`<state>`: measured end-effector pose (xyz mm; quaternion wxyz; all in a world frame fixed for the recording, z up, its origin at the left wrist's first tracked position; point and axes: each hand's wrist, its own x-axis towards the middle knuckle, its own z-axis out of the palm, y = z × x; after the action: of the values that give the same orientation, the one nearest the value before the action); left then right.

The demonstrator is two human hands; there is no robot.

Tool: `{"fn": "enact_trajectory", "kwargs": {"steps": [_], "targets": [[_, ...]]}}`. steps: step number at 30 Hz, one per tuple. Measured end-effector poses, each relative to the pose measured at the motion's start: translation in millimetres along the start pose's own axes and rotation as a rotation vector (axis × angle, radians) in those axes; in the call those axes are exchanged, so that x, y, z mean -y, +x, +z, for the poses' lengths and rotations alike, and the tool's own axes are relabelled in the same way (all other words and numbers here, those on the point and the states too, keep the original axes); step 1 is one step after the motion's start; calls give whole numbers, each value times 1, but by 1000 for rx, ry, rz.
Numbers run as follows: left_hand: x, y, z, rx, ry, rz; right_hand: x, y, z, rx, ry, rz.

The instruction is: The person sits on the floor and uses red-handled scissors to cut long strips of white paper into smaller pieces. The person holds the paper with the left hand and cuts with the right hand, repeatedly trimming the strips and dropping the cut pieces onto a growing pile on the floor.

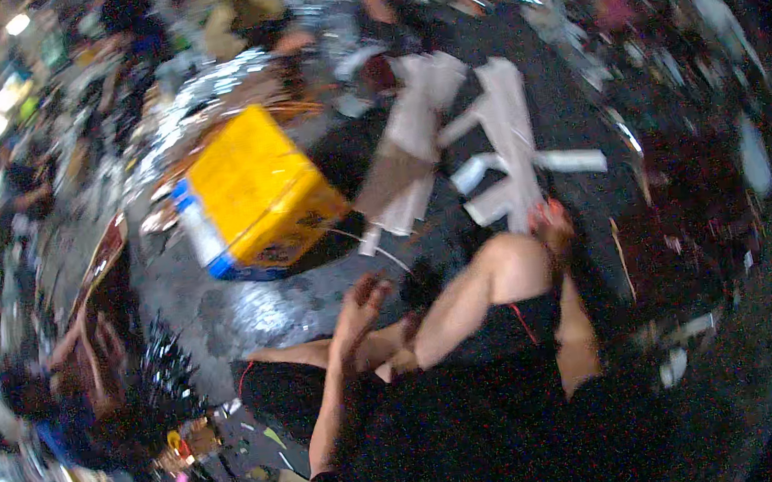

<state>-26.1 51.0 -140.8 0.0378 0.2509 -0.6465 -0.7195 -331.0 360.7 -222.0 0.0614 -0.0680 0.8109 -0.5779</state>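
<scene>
1. The yellow box (268, 183), taken here as the landmark, sits tilted in view on the dark floor (175, 291), with blue and white along its left and lower edges.
2. The left hand (361, 304) is just below and to the right of the yellow box, apart from it, with its fingers loosely bent and unclenched.
3. A thin pale strip (392, 256) curves between the lower right corner of the yellow box and the space above the left hand.
4. The right hand (553, 228) is well to the right of the yellow box and well apart from the left hand. It is at the near end of the white strips (507, 115), beside the knee (516, 264). Blur hides its fingers, so I cannot tell whether it grips a strip or only touches one.
5. The white strips lie to the right of the yellow box, some crossing others at angles. Between them and the box is a broader pale piece (428, 91), partly brownish at its near end.
6. Below the yellow box are the person's folded bare legs and black shorts (499, 338) with red piping.
7. Left of the yellow box, another person (85, 379) is beside a long brown object (105, 256); blurred shiny clutter (212, 79) lies beyond the box.
</scene>
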Motion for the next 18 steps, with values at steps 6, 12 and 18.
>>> {"fn": "enact_trajectory", "kwargs": {"steps": [6,12,18], "targets": [[-7,-23,-14,-31,89,51,-11,53,-15,25,-336,-65],[-6,-13,-13,-79,212,172,167,134,36,378,441,-88],[-39,-24,-1,-37,30,147,430,78,123,429,645,-676]]}}
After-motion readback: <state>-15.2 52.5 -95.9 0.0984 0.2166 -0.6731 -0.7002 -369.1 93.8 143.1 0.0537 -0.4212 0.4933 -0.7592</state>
